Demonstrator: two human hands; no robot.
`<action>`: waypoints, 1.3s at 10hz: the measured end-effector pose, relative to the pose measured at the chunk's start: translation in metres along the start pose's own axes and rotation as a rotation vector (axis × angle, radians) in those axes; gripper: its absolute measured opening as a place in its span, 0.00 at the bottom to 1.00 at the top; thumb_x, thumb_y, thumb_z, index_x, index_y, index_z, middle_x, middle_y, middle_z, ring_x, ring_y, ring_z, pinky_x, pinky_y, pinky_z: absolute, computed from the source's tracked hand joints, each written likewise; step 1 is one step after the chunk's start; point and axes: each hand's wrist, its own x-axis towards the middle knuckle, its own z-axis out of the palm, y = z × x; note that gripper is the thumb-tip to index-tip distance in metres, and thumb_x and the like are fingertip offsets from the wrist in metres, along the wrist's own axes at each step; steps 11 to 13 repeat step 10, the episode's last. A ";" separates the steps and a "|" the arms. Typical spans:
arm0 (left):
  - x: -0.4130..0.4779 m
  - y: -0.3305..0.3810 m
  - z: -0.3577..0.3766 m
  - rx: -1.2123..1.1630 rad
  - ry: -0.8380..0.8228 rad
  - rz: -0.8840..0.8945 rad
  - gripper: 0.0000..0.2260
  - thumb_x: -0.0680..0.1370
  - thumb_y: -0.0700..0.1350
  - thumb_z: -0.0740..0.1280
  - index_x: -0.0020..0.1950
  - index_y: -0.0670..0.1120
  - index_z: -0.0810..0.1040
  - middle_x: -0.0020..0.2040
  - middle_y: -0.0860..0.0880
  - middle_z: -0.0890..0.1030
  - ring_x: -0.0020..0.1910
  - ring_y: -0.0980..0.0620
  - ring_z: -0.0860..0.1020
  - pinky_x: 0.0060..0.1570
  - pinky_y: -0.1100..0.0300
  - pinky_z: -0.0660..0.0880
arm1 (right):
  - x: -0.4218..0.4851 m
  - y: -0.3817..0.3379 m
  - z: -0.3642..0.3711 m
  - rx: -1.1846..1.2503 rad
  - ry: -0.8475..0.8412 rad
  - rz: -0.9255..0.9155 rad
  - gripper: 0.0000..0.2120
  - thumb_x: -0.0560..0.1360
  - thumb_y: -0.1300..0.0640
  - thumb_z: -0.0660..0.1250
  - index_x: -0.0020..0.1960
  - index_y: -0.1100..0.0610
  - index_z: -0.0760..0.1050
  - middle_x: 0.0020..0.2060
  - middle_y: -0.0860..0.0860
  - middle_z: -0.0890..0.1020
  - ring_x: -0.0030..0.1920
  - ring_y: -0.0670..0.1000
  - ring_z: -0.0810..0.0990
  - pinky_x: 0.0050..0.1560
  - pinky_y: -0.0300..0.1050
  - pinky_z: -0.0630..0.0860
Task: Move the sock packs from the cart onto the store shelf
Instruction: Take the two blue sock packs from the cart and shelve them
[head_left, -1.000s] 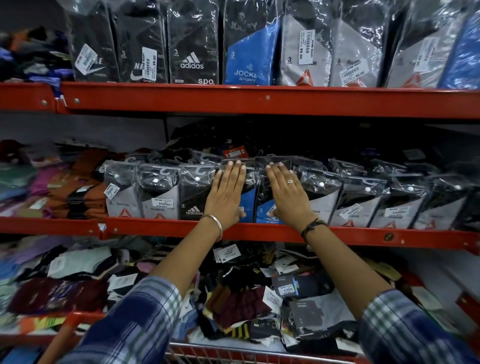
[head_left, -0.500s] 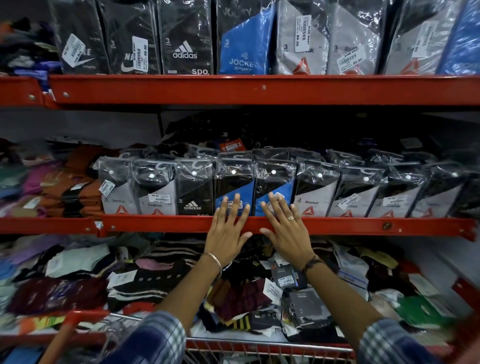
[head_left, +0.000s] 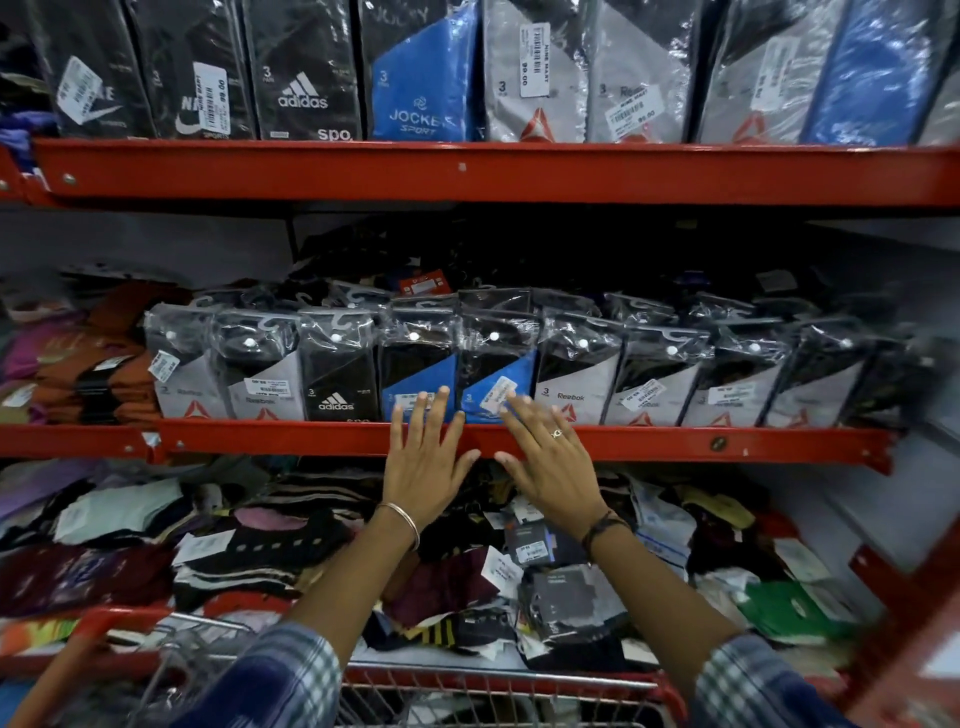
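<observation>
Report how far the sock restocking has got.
Done: a full row of sock packs stands upright along the middle shelf. In hand: nothing; the left hand and right hand are open and empty before the shelf edge. Left: unclear, since only the cart rim shows, not its contents.

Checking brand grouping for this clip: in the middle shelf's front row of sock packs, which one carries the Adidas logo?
The all-black pack, third from the left end, right beside the two blue-cornered packs. The other packs there have grey or blue lower corners.
</observation>
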 end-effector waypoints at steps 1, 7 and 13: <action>0.008 0.037 -0.004 -0.057 0.073 0.103 0.25 0.79 0.59 0.49 0.66 0.45 0.68 0.72 0.43 0.60 0.72 0.43 0.57 0.70 0.44 0.45 | -0.032 0.042 -0.009 -0.001 0.117 0.095 0.27 0.80 0.41 0.44 0.74 0.55 0.57 0.76 0.50 0.55 0.75 0.49 0.51 0.75 0.48 0.45; 0.069 0.170 0.033 -0.100 0.000 0.037 0.34 0.76 0.67 0.43 0.76 0.51 0.41 0.75 0.50 0.33 0.73 0.37 0.38 0.67 0.30 0.44 | -0.038 0.186 -0.007 -0.134 0.204 0.145 0.29 0.80 0.41 0.37 0.75 0.54 0.34 0.75 0.48 0.31 0.75 0.47 0.35 0.74 0.45 0.34; 0.069 0.179 0.024 -0.076 -0.093 0.008 0.34 0.76 0.67 0.43 0.76 0.50 0.44 0.75 0.49 0.34 0.74 0.39 0.39 0.68 0.33 0.41 | -0.039 0.179 -0.015 -0.089 0.122 0.164 0.32 0.79 0.38 0.36 0.75 0.56 0.36 0.74 0.49 0.30 0.75 0.48 0.35 0.74 0.45 0.33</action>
